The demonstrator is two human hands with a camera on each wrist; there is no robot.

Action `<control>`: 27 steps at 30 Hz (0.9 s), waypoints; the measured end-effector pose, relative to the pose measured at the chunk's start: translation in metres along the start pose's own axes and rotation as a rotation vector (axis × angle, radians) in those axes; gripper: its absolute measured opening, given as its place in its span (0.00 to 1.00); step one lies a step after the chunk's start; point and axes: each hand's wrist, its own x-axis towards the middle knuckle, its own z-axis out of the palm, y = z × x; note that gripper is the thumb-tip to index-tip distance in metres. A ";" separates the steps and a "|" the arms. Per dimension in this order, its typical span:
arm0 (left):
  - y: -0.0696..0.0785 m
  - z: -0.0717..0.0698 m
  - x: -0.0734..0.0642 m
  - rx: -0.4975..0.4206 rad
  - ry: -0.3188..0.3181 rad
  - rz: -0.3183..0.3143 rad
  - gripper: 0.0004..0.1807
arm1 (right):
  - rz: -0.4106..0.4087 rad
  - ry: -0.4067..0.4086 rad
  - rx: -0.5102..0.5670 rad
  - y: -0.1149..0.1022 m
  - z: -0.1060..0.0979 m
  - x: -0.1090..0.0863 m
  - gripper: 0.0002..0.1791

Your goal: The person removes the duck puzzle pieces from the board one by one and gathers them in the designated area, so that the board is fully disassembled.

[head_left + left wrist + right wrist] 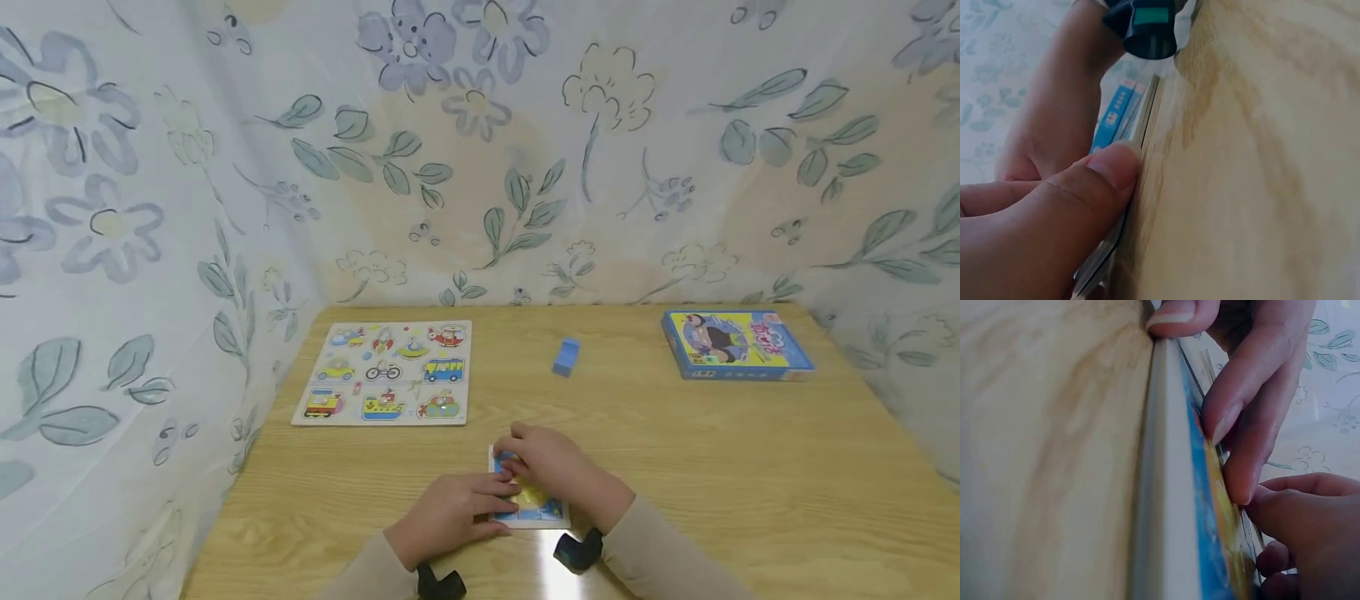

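Left hand (455, 510), fingers extended, is apparently steadying a blue-and-yellow rectangular board (536, 502); right hand (557, 465), grip unclear, is probably needing fingertip precision next.

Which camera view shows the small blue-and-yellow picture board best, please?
The head view: it shows the picture board from above, though the left hand and right hand cover part of it. The right wrist view shows its pale edge and a narrow strip of picture; the left wrist view shows mainly its thin edge.
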 end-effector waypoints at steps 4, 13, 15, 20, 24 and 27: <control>0.001 -0.001 -0.002 0.009 0.017 0.001 0.16 | -0.008 0.019 0.021 0.001 0.007 0.001 0.09; 0.003 0.001 0.002 -0.005 0.010 0.005 0.16 | 0.034 0.105 0.113 0.005 0.009 -0.003 0.09; 0.003 0.001 0.002 0.008 0.014 0.015 0.16 | 0.038 0.104 0.129 0.005 0.008 -0.003 0.11; 0.004 0.001 0.002 0.027 0.020 0.031 0.15 | 0.099 0.114 0.223 0.007 0.007 -0.004 0.13; 0.005 0.000 0.003 0.004 -0.001 0.010 0.16 | 0.165 0.086 0.378 0.012 0.005 -0.005 0.12; 0.005 0.000 0.002 -0.016 -0.012 -0.012 0.16 | 0.190 0.049 0.547 0.019 0.002 -0.008 0.08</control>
